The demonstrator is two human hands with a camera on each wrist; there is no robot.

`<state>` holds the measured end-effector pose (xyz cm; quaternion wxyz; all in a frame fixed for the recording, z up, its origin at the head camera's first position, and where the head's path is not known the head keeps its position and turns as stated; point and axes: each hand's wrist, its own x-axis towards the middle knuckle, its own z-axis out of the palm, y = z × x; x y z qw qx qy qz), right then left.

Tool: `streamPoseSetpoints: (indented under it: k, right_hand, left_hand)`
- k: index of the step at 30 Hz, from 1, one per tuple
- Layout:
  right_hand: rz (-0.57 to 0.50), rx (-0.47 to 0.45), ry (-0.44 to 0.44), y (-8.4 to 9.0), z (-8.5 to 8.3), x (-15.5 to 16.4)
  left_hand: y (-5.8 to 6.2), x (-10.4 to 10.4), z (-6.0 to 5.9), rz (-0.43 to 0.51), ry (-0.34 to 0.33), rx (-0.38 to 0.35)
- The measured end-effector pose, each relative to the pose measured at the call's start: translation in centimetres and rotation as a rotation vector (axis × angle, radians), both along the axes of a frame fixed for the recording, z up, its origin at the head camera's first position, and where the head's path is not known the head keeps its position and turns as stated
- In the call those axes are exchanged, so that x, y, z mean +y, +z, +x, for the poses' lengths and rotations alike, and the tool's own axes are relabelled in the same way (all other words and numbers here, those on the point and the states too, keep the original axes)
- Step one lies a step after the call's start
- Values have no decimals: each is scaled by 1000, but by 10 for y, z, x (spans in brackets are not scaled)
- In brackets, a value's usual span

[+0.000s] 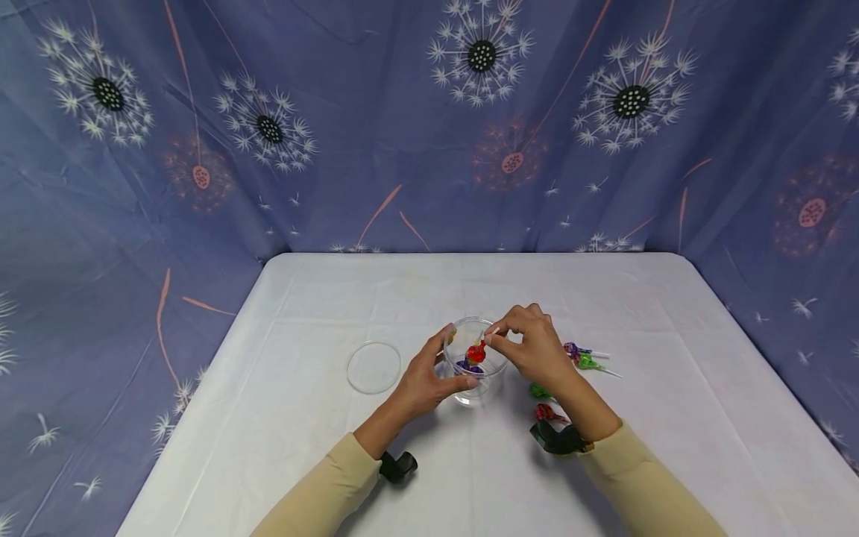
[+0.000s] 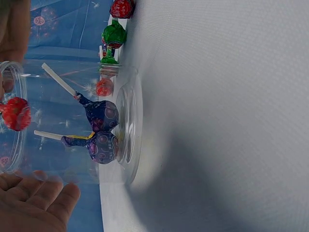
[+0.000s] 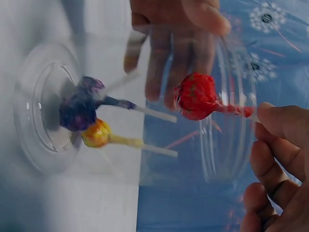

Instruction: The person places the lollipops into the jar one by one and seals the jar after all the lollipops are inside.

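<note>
The right hand [image 1: 533, 347] pinches a red wrapped lollipop [image 1: 476, 352] by its thin white stick, just inside the clear plastic jar [image 1: 478, 373]. The left hand [image 1: 429, 373] curls its fingers around the jar's wall. The lollipop looks light and stiff, and is best held by the stick.

The place looks like a staged recording booth rather than a lived-in room. A table [image 1: 470, 477] covered with a plain white cloth stands boxed in on three sides by a hanging blue-violet curtain [image 1: 376, 127] printed with white dandelion heads and pink stems; the fabric shows creases and folds and hides whatever lies behind it. No furniture, walls or windows show beyond the drape. The person wears black camera mounts [image 1: 557, 438] strapped at both wrists over beige sleeves, and only a few small props lie on the cloth, which fits a set-up made for filming hand work
</note>
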<state>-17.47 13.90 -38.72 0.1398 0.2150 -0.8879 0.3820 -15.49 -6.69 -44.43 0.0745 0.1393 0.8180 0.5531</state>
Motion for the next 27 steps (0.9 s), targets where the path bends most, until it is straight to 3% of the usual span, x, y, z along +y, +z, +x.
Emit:
streamPoseSetpoints:
  k: [9,19,27]
  right_hand:
    - [102,40,5,-7,2,-16]
    - [270,120,-31,-11,0,-23]
    - [345,112,-25,-8,0,-24]
  left_hand:
    - [1,-1,1,6,-11,30]
    - [-1,-1,0,-18,3,13]
    - [0,-1,1,-4,3,16]
